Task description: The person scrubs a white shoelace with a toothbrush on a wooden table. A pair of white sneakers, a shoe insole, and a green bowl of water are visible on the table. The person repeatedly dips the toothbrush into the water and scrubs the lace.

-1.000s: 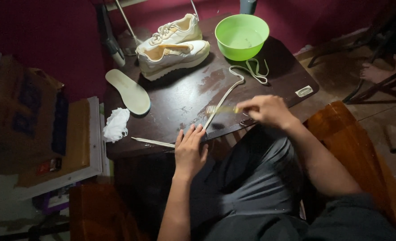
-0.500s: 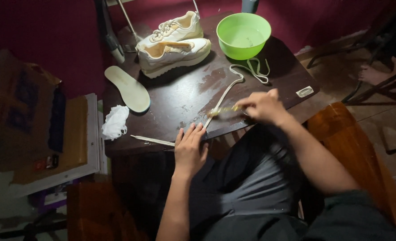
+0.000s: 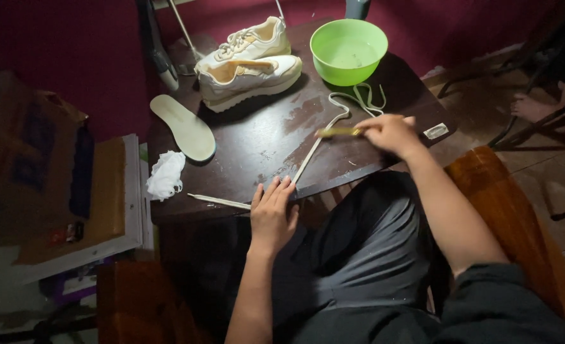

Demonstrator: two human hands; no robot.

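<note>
Head view: a white shoelace (image 3: 311, 151) is being pinned diagonally across the table (image 3: 244, 143) by the flat, spread left hand (image 3: 273, 213) at its near end, while a yellowish brush (image 3: 338, 132) is being gripped over its far part by the right hand (image 3: 392, 132).

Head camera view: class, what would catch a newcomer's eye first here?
The bright green bowl at the table's far edge stands out, with a pair of cream sneakers to its left. Nearer, the right hand holds a small brush over a white shoelace, whose near end the left hand pins down.

Hands (image 3: 274, 213) pin and apparently brush shoelace (image 3: 321, 140).
</note>
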